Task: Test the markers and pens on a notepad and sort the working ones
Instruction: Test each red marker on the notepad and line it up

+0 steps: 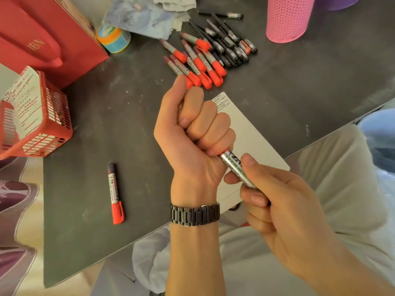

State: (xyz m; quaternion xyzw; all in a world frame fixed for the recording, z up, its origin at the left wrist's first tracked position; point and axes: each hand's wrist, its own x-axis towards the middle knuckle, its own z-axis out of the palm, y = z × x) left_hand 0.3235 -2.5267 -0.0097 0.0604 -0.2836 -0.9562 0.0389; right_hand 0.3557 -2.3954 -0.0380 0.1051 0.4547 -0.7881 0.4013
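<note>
**One marker (234, 165) held at both ends**

Left grip (192, 133) fisted round the silver marker's upper end; right grip (284, 201) pinching its barrel; long axis slants upper left to lower right, above the notepad (252, 133) on the worktop (106, 116).

A silver-barrelled marker (234, 166) is held between both hands above a notepad (252, 133) laid on the dark tabletop (128, 116). One end is enclosed in the fist of the left hand (192, 133), on whose wrist a dark watch (194, 214) is worn; the barrel is gripped by the right hand (282, 201). A single red-capped marker (115, 193) is seen lying apart to the left. Farther back, a heap of red-capped markers (196, 60) is laid beside black pens (228, 43), near a pink perforated cup (288, 18). A red basket (59, 124) is placed at the left edge.
</note>
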